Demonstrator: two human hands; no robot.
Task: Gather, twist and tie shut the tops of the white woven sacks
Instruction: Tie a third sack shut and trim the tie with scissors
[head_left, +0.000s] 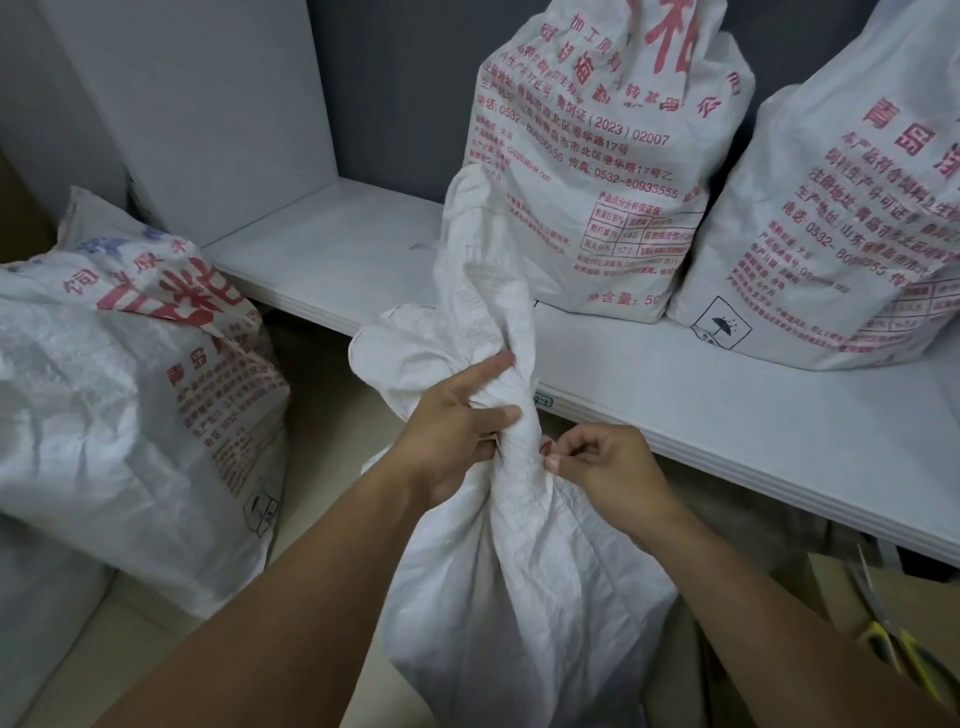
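The left hand (451, 437) is wrapped around the gathered neck of a plain white woven sack (524, 597), fingers curled into the bunched fabric with the index finger and thumb lying along the twist. The right hand (605, 470) sits just beside it on the other side of the neck, its fingers curled in and the thumb and forefinger pinching the cloth at the narrowest point; something small and reddish shows at the fingertips, though it is too small to identify. Both bare forearms reach in from the bottom of the view. Below the hands the sack bulges full and stands on the floor in the centre foreground, while its loose top flops upward and to the left above the grip. Directly behind it runs a low white shelf (727, 415), on which two more white sacks printed with red Chinese text stand upright: one (597, 171) behind the held sack, another (841, 218) to its right, the two touching. A fourth printed sack (130, 395) slumps on the floor at left. Yellow-handled scissors (893, 649) lie at lower right.
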